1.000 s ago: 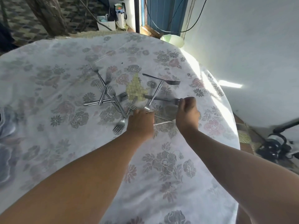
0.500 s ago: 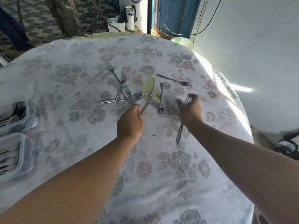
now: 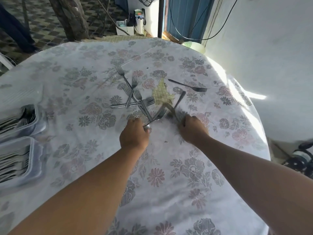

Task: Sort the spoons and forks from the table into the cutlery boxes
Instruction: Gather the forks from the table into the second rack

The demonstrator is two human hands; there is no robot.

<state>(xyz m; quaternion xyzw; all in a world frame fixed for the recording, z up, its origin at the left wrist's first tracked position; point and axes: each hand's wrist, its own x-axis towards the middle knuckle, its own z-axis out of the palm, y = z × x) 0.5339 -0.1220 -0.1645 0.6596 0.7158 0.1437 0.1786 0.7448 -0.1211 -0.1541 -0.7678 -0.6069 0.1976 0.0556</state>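
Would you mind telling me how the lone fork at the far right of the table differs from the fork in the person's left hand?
The lone fork lies flat on the tablecloth, untouched; the held fork is gripped at its handle end by the left hand. The lone fork lies apart from the others, tines pointing right; the held fork crosses the fork pile, tines pointing up and right. Both are plain metal forks.
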